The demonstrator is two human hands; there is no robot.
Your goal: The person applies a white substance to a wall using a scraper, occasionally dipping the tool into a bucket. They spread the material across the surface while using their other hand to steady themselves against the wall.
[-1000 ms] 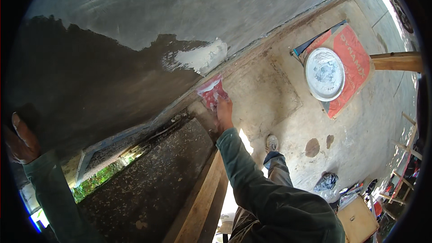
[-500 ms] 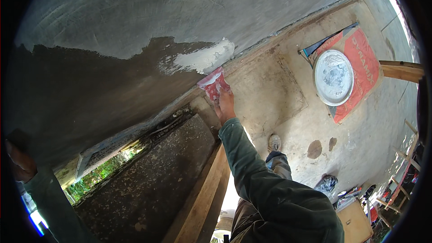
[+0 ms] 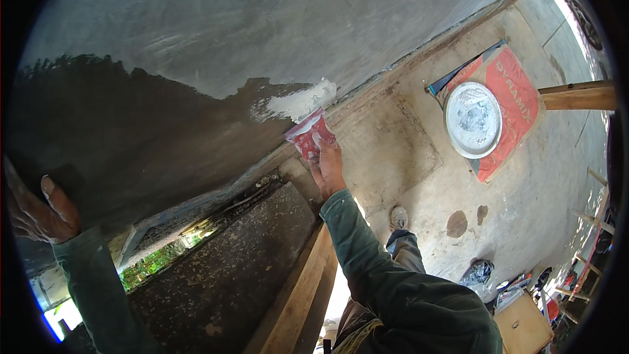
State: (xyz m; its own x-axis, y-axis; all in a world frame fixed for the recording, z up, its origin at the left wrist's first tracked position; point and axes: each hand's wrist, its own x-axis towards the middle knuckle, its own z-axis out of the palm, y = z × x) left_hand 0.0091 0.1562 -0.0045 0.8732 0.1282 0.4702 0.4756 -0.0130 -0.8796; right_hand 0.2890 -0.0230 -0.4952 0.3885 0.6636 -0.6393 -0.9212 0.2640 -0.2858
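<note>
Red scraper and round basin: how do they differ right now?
The red scraper is angular; the round basin is circular and pale. The red scraper is gripped in the right hand; the round basin sits on a red bag. Both carry whitish smears.

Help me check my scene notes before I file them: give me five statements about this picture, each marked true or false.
1. The right hand holds a flat red piece. True.
2. The round plate sits directly on the bare floor. False: the plate rests on a red and brown bag.
3. The left hand grips a brush. False: no tool shows in the left hand, and its thumb is spread from the fingers.
4. A white patch is on the wall, close to the flat red piece. True.
5. The wall is one even pale grey. False: a large dark area covers its lower part.
</note>
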